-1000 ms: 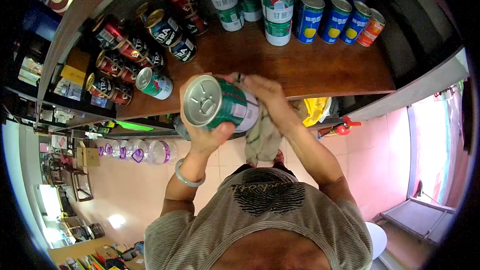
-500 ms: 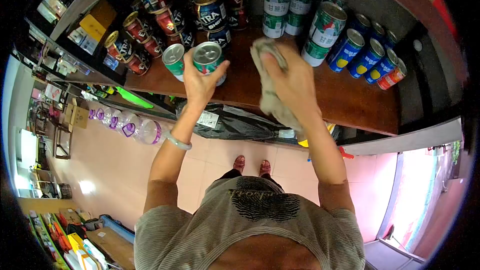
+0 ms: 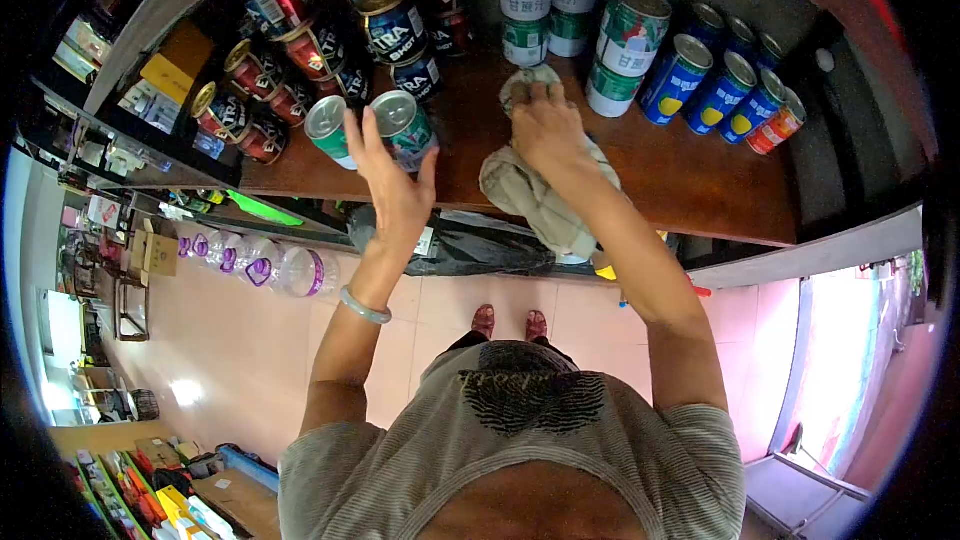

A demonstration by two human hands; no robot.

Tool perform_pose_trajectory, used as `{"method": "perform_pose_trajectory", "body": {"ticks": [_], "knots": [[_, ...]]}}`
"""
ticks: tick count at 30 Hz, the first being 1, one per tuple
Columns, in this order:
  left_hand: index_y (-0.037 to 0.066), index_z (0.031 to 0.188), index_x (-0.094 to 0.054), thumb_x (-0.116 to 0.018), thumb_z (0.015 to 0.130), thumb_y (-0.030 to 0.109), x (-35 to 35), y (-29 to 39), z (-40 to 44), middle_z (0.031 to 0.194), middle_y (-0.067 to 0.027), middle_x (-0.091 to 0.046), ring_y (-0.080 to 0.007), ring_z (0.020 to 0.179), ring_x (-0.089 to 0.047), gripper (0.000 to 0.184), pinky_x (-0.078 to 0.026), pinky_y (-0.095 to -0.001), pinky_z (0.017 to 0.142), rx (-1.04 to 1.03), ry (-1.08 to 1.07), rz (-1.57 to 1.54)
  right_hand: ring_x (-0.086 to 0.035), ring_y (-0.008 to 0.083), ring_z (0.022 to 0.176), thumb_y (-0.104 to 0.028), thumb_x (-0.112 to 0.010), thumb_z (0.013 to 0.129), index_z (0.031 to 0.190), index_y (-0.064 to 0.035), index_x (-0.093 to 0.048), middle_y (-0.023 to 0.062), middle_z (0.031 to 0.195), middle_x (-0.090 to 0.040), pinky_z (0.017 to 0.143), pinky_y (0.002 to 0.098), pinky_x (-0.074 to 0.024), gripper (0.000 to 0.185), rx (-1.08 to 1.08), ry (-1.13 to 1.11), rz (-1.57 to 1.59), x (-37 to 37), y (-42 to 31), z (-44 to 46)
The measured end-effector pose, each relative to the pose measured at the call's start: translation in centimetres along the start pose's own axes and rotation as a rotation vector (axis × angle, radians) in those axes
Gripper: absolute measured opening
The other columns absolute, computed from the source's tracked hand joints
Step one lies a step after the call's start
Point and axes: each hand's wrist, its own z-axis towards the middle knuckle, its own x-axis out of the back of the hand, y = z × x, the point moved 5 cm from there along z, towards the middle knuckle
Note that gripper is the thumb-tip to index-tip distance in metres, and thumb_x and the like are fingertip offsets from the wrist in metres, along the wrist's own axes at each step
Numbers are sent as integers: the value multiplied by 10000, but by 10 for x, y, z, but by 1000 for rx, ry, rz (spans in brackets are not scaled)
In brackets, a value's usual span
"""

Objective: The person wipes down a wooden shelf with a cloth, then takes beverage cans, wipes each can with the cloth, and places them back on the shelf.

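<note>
Two green drink cans, the left one (image 3: 328,128) and the right one (image 3: 405,140), stand side by side near the front edge of the wooden shelf (image 3: 680,175). My left hand (image 3: 393,190) is at them with its fingers stretched up between the two and its thumb apart at the right can's side. On the bare wood to the right, my right hand (image 3: 548,130) presses a grey-beige cloth (image 3: 525,190) down, fingers bent over it. The cloth's loose end hangs over the shelf edge below my wrist.
Stacked dark red and blue cans (image 3: 390,25) fill the shelf's left. Green-and-white cans (image 3: 630,40) stand behind and right of the cloth, blue cans (image 3: 677,80) and an orange can (image 3: 777,125) farther right. Below are black plastic (image 3: 490,245) and clear bottles (image 3: 298,270) on the floor.
My right hand and the cloth have come down onto the shelf, slightly left, and the cloth is spread wider. My left hand's fingers have straightened beside the right green can.
</note>
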Motion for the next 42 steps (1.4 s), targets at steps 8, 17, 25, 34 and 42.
{"method": "perform_pose_trajectory", "body": {"ticks": [8,17,25,34,42], "knots": [[-38,1179,-436,-734,706,108,11,93,22,1101,-184,-509,-314,1038,-470,579,-355,-381,904,-230,1,-236,-529,370,957,-52,-598,708,1103,0,-574,200,1002,-556,761,436,-486,400,47,230,50,32,50,-101],[-166,1210,-330,-787,541,564,-132,143,106,1145,-304,-446,-434,1086,-417,1091,-346,-490,920,80,-148,-412,-544,345,807,-53,-641,732,1028,-7,-622,164,872,-563,698,416,-473,299,22,463,355,45,81,-135],[-42,1132,-456,-798,576,427,-177,135,114,1129,-256,-496,-414,1076,-442,804,-349,-498,907,131,-273,-498,-592,236,949,-88,-617,804,1065,18,-606,156,1026,-612,822,307,-450,282,-24,778,860,83,111,-173],[6,1195,-391,-839,511,177,-88,180,84,1093,-210,-531,-395,990,-527,835,-426,-427,862,-207,-347,-775,-576,322,762,-26,-635,670,1026,27,-595,182,923,-565,652,361,-495,363,497,903,141,217,52,-182],[-17,1147,-402,-835,497,179,-75,154,54,1041,-201,-535,-384,939,-515,805,-406,-444,801,-407,-337,-443,-573,342,742,-21,-581,674,967,-12,-589,169,856,-514,559,395,-501,294,359,613,196,173,51,-162]]}}
